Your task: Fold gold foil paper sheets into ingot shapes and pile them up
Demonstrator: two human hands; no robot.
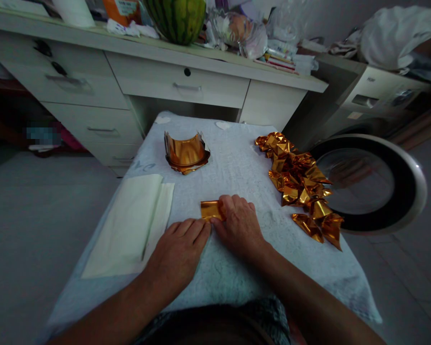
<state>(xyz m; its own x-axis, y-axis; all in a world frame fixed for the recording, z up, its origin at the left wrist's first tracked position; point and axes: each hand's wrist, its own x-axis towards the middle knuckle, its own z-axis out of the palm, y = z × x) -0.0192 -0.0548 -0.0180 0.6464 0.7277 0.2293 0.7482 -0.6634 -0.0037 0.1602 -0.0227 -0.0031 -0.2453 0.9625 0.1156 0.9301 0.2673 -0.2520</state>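
Observation:
A small piece of gold foil paper lies flat on the cloth-covered table, partly hidden by my fingers. My right hand covers its right end, thumb along the lower edge and fingers curled over the top. Pressed together, the fingertips of my left hand hold down its lower left edge. Farther back stands a curved stack of gold foil sheets. To the right is a heap of folded gold foil pieces. White paper sheets lie left of my left hand.
A pale cloth covers the table. Behind it is a white desk with drawers, bearing a watermelon and plastic bags. At right, a washing machine's round door hangs open beside the table edge.

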